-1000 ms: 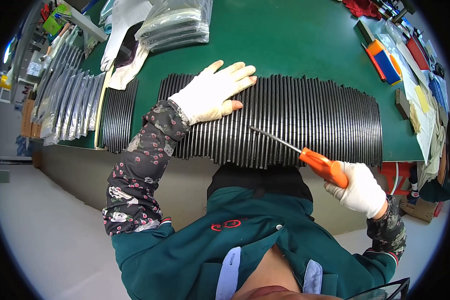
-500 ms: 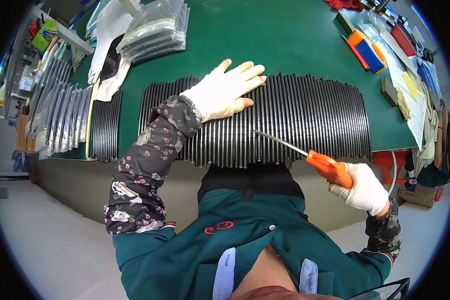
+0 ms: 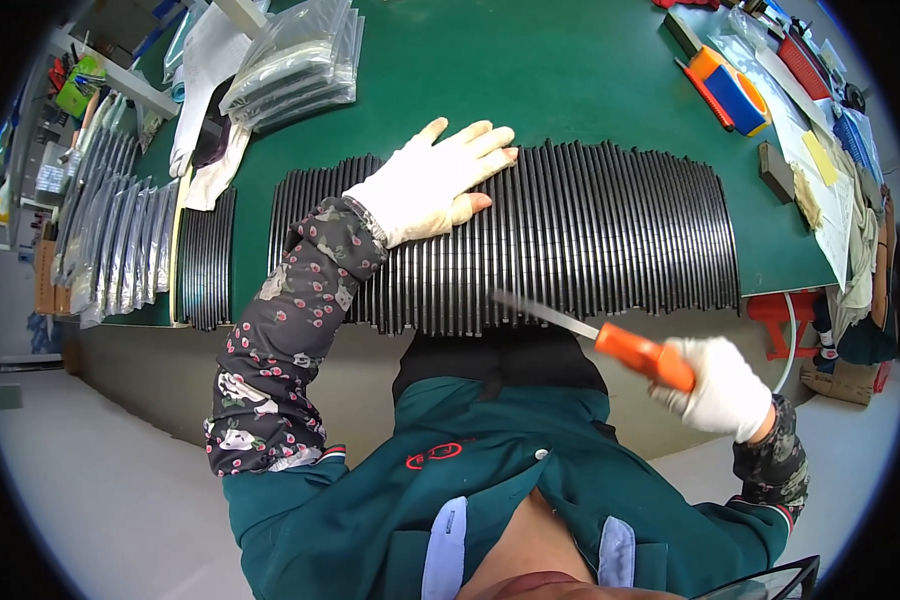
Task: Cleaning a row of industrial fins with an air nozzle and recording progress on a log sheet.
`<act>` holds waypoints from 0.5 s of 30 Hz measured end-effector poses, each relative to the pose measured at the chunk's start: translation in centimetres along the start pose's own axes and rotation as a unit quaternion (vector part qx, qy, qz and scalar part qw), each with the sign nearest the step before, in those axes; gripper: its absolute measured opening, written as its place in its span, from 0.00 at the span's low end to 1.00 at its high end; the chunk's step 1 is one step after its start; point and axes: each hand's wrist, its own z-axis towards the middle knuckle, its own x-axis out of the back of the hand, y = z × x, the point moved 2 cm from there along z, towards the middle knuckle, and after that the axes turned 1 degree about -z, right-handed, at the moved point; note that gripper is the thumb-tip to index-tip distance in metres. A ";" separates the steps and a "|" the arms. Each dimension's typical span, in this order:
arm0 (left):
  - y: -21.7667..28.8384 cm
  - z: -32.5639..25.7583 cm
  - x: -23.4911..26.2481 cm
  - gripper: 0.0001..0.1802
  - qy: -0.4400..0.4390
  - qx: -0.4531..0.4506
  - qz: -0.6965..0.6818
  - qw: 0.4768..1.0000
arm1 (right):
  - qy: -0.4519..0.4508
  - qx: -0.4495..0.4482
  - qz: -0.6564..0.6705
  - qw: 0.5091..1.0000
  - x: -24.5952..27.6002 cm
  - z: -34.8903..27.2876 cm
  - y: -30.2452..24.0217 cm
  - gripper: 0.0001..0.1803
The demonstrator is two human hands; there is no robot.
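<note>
Black rods [image 3: 610, 240] lie side by side in a wide row along the near edge of the green table. My left hand [image 3: 435, 185], in a white glove with bare fingertips showing, rests palm down across the rods with fingers spread. In my right hand [image 3: 715, 385], also gloved, is an orange-handled tool [image 3: 645, 355] with a narrow flat metal blade, like a file; its exact kind I cannot tell. The blade points left over the near ends of the rods. Whether its tip touches them is unclear.
A smaller group of black rods [image 3: 207, 260] lies at left, beside several bagged bundles [image 3: 120, 240]. Stacked clear bags [image 3: 295, 65] sit at the back left. An orange-and-blue object [image 3: 735, 90], a dark block [image 3: 776, 172] and papers [image 3: 820, 200] lie at right.
The tool in my right hand has moved slightly left and its tip downward, nearer the rods' front ends. The blade now shows more of its flat side. My left hand stays on the rods.
</note>
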 end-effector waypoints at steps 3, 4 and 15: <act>-0.2 -0.2 0.0 0.29 0.004 0.003 0.002 1.000 | 0.001 0.031 0.058 0.998 -0.2 -0.8 0.5 0.12; -0.2 -0.1 0.1 0.29 -0.006 0.009 0.001 1.000 | 0.000 0.030 0.059 0.998 -0.2 -0.9 0.8 0.12; 0.0 0.3 0.2 0.29 -0.017 0.008 0.010 1.000 | 0.046 -0.009 0.089 0.995 -0.5 -2.2 2.2 0.11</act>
